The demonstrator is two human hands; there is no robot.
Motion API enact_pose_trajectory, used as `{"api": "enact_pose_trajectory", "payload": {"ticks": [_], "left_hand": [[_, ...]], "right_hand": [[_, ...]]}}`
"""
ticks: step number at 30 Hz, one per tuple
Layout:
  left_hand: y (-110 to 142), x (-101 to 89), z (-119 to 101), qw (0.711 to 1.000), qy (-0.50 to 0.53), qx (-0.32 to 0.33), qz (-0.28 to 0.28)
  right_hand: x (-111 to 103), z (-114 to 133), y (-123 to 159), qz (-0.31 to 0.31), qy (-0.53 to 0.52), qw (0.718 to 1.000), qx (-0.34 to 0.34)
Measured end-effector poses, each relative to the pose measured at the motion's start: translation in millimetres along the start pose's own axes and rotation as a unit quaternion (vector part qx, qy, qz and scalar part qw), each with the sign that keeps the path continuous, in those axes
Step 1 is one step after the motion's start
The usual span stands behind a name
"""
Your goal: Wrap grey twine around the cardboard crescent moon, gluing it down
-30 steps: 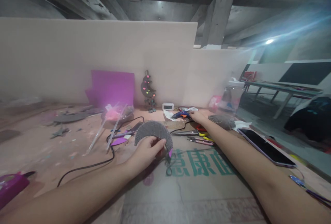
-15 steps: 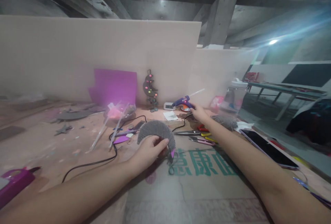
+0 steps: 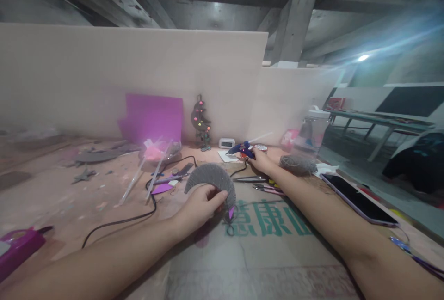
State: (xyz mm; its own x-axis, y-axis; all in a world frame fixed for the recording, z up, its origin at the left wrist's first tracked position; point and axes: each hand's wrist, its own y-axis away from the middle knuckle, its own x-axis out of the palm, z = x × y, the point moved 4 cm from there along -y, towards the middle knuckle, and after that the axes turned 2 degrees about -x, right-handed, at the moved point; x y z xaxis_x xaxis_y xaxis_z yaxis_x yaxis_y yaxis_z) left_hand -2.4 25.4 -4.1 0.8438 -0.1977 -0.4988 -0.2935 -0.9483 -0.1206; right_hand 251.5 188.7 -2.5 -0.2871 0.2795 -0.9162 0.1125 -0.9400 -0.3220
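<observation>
Left hand (image 3: pixel 201 205) has a closed pinch, thumb on top, on the grey yarn-wrapped crescent (image 3: pixel 212 176); the crescent sits just above the near part of the cardboard (image 3: pixel 260 256), curve away from the wearer, purple bit (image 3: pixel 231 211) and loose yarn loop (image 3: pixel 230 229) at its right end. Right hand (image 3: pixel 262 160) is closed round the handle of the blue glue gun (image 3: pixel 243 148), out by the wall, nozzle pointing left over a white paper (image 3: pixel 227 156), clear glue stick (image 3: pixel 262 137) out the back. Writing: big green Chinese characters (image 3: pixel 272 217) on the cardboard. Middle one reads 康; the one to its left is partly behind the crescent's end and loop, the one to its right is cut by the right forearm. Faded reddish print along the near part is unreadable. White clock (image 3: pixel 227 143) has a display, digits too small. Pink packet (image 3: pixel 289 138) by the clear jar (image 3: pixel 314 136): can't read it. Gun label not legible either. Phone (image 3: pixel 359 198) lies right of the right forearm, screen dark. Magenta item (image 3: pixel 24 247) is cut off at the left edge, can't tell what it is. Left fingertips under the crescent are hidden. Scissors (image 3: pixel 268 190) run partly behind the right forearm. Decorated moon ornament (image 3: pixel 200 117) is upright at the wall, right of the purple sheet (image 3: pixel 156 115). Grey yarn bundle (image 3: pixel 296 164) is just beside the right forearm.
</observation>
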Motion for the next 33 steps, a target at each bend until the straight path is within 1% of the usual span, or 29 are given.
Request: {"api": "enact_pose_trajectory", "payload": {"ticks": [6,10,14,17,19,22,24,27,28,29,31,33], "left_hand": [[2.5,0.0,-4.4,1.0,-0.015,-0.001,0.003],[1.9,0.3,-4.0,1.0,-0.013,-0.002,0.002],[0.5,1.0,-1.4,1.0,0.004,-0.005,0.004],[-0.4,1.0,1.0,1.0,0.01,-0.01,-0.004],[-1.0,0.8,2.3,1.0,0.009,-0.016,-0.008],[-2.0,1.1,1.5,1.0,-0.005,-0.011,0.007],[-2.5,1.0,0.3,1.0,-0.007,-0.007,0.016],[-3.4,0.6,0.1,1.0,0.007,-0.011,0.014],[-3.8,0.8,0.5,1.0,0.013,-0.012,0.015],[-4.3,1.3,1.1,1.0,0.02,-0.013,0.016],[-5.3,2.4,3.3,0.999,0.035,-0.021,0.019],[-5.8,3.0,4.9,0.999,0.045,-0.024,0.019]], "right_hand": [[-5.3,5.3,5.9,0.009,0.036,0.999,-0.012],[-14.3,7.9,7.8,0.008,0.066,0.997,-0.025],[-29.2,9.5,8.2,0.004,0.096,0.995,-0.03],[-43.8,14.8,9.6,-0.013,0.103,0.994,-0.043],[-53.2,21.9,11.4,-0.026,0.1,0.993,-0.056],[-62.9,37.5,18.7,-0.045,0.083,0.993,-0.078],[-65.3,49.8,30.5,-0.056,0.06,0.992,-0.098],[-64.0,65.8,62.0,-0.066,0.014,0.988,-0.138],[-63.1,69.9,75.6,-0.064,-0.008,0.986,-0.156],[-63.3,73.2,89.9,-0.067,-0.067,0.98,-0.176],[-63.1,75.5,116.6,-0.055,-0.169,0.969,-0.169],[-61.6,77.3,138.4,-0.029,-0.263,0.956,-0.126]]}}
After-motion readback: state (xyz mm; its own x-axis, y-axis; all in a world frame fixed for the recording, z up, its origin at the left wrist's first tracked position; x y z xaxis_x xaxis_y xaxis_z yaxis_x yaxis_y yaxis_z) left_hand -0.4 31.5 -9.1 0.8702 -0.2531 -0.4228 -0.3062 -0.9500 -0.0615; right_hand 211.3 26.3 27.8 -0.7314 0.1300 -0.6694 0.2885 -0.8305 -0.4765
